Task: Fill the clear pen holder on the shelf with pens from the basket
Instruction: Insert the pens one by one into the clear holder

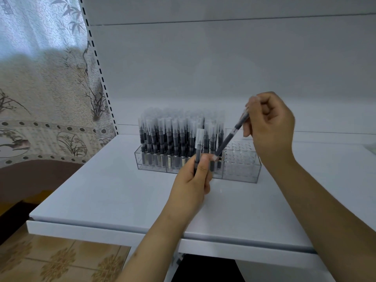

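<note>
A clear pen holder [240, 167] stands on the white shelf [114, 192]. Its left and middle parts are packed with several upright black pens [162, 137] with frosted caps; its right part shows bare holes. My left hand [195, 180] grips an upright pen [199, 143] just in front of the holder. My right hand [270, 127] pinches the top end of a second pen [232, 137], which slants down-left with its lower end over the holder's middle-right rows. The basket is out of view.
The shelf's white back panel [223, 68] rises behind the holder. A slotted upright [97, 64] and a patterned curtain [40, 78] are at the left. Tiled floor [61, 261] lies below the shelf's front edge.
</note>
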Tool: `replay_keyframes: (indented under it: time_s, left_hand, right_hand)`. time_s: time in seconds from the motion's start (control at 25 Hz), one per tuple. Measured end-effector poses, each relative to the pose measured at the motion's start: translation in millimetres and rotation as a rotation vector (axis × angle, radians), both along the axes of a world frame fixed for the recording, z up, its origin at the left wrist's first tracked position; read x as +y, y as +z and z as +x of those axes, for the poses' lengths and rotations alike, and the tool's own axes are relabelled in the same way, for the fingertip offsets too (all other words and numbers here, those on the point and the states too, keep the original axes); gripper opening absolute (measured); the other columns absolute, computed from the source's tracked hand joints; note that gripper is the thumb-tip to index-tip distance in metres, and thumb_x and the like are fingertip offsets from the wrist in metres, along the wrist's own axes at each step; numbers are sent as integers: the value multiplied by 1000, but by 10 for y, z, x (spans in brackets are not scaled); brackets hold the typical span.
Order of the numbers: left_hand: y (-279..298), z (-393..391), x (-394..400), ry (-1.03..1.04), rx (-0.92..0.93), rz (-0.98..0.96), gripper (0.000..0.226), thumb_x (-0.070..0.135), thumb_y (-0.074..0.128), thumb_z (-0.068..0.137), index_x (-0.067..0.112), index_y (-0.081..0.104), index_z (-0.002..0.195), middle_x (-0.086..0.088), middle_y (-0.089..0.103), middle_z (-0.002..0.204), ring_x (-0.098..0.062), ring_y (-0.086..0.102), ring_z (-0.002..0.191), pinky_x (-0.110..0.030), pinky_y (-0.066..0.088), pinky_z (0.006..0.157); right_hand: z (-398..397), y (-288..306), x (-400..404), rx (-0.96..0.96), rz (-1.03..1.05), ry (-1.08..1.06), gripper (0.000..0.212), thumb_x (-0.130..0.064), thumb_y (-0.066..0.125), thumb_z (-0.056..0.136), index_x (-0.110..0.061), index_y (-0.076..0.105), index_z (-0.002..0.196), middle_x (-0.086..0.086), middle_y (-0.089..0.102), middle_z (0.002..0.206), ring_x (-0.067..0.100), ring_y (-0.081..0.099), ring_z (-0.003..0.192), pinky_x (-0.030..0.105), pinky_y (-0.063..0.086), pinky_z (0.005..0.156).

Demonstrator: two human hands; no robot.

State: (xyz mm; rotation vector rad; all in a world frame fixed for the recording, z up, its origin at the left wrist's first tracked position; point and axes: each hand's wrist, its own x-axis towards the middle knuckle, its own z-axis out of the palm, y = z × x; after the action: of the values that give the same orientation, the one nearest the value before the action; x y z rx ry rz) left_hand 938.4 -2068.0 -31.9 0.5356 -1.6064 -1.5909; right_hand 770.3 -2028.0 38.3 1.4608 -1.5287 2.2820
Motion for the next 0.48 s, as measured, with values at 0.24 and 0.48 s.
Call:
replay_keyframes:
  time_s: [0.24, 0.48]
  left_hand:
    - [30, 8, 5, 63, -11, 1, 42, 37, 38, 104, 3, 63, 108, 0, 27, 63, -9, 23, 52, -16, 25, 43]
    - [57, 13, 0, 68, 58, 217, 30, 28, 35, 106, 11, 50, 87, 2, 28, 62, -10, 21, 49, -18, 21, 40]
  right_hand:
    - [30, -55, -17, 162, 106, -153, 15, -22, 58, 99, -12, 57, 88, 10, 62, 68, 25, 59, 51, 36, 52, 53]
    - [7, -61, -26, 259, 184, -185, 14, -27, 59, 98, -17, 58, 87, 0, 62, 69, 17, 58, 58, 37, 53, 61]
